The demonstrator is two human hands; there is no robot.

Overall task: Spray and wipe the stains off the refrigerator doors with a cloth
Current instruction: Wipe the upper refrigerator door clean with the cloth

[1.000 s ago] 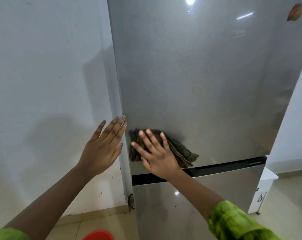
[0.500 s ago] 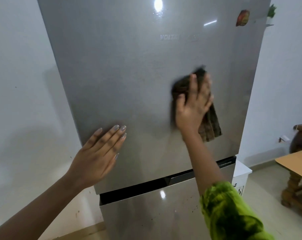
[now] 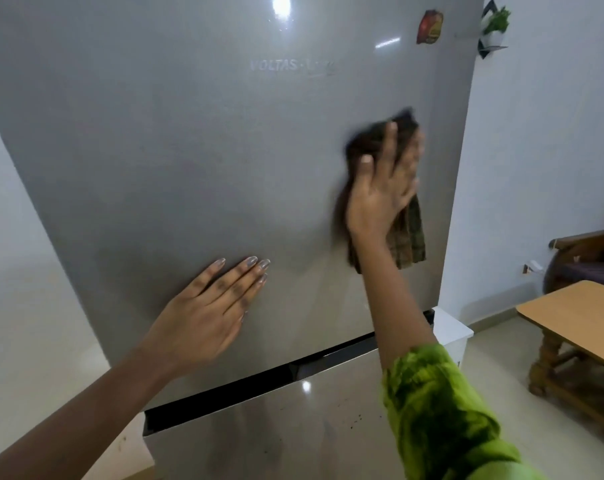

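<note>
One grey refrigerator door (image 3: 189, 168) stands beside a white wall (image 3: 536, 150) and wooden table (image 3: 577, 317).

- The right hand (image 3: 380, 188) has swept the cloth (image 3: 406, 237) from the upper door's (image 3: 189, 150) lower left up to its right side.
- The left hand (image 3: 203, 317) has shifted from the door's edge onto its face.

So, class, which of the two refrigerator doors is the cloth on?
The upper door: the right hand presses the brown cloth against it. The lower door, below the black gap, has no hand on it.
</note>
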